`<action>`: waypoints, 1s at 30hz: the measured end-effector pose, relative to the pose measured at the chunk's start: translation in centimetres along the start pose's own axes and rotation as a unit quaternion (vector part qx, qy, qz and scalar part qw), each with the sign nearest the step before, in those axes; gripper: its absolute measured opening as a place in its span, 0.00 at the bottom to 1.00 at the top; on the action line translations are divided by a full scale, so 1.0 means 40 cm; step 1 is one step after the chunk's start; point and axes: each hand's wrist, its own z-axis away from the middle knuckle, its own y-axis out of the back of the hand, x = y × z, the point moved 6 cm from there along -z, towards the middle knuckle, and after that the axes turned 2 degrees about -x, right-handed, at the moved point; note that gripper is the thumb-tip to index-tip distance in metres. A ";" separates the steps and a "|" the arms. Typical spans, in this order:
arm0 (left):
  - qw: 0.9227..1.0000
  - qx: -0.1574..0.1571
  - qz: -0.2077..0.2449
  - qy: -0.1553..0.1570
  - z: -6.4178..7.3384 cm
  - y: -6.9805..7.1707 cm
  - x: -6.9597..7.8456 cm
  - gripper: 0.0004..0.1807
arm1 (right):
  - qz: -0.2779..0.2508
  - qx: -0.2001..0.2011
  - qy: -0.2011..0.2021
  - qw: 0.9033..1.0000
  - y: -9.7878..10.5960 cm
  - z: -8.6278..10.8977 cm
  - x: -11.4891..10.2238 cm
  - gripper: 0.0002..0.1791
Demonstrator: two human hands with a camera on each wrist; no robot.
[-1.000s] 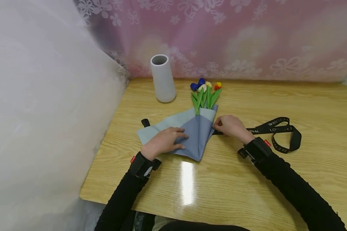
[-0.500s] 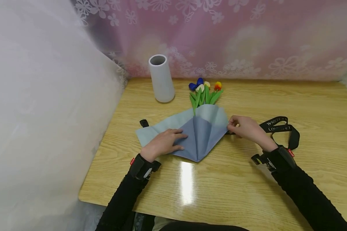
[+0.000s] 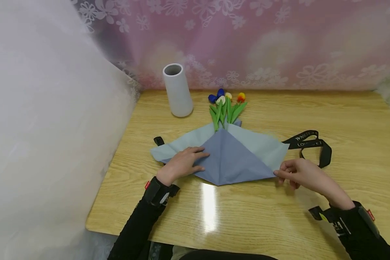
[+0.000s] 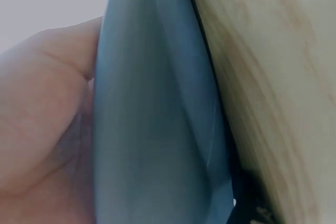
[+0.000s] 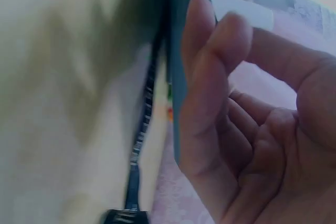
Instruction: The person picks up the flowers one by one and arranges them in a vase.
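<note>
A bouquet of artificial tulips [image 3: 226, 104], with blue, white and red-yellow heads, lies on two-tone blue and pale green wrapping paper [image 3: 235, 159]. The paper's right flap is spread out over the table. My left hand [image 3: 183, 162] rests on the paper's left part with its fingers loosely extended. At the lower right corner, my right hand [image 3: 300, 175] pinches the paper's edge between thumb and fingers. The right wrist view shows the thumb and fingers [image 5: 202, 93] close together at the paper's edge [image 5: 181, 35]. A black printed ribbon [image 3: 307, 143] runs beneath the paper.
A white vase [image 3: 178, 90] stands upright at the back left of the wooden table [image 3: 247, 216]. The ribbon's short end [image 3: 159, 141] sticks out on the left, its loops lie right. A pink floral curtain [image 3: 263, 47] hangs behind the table.
My right hand has moved right and toward me, folding the paper's right flap outward and exposing its pale green part. My left hand has stayed on the paper.
</note>
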 end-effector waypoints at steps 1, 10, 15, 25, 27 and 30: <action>1.000 0.003 -0.002 -0.002 0.001 -0.001 0.000 0.31 | -0.003 -0.003 -0.001 1.000 -0.009 0.002 0.004 0.16; 0.998 0.061 -0.025 -0.016 -0.006 0.015 0.011 0.31 | 0.146 0.107 0.039 0.983 0.046 0.006 -0.060 0.13; 0.990 0.140 -0.018 0.015 -0.013 0.058 0.001 0.34 | 0.188 0.193 0.109 0.957 0.112 -0.063 -0.155 0.20; 0.990 0.057 0.083 0.098 0.021 0.050 -0.094 0.40 | 0.129 0.072 0.055 0.987 0.107 -0.173 -0.028 0.32; 0.988 0.049 0.097 0.106 0.032 0.045 -0.106 0.40 | 0.114 0.077 0.049 0.989 0.104 -0.140 -0.003 0.31; 0.988 0.051 0.094 0.111 0.046 0.042 -0.113 0.40 | 0.082 0.072 0.037 0.993 0.088 -0.091 0.032 0.35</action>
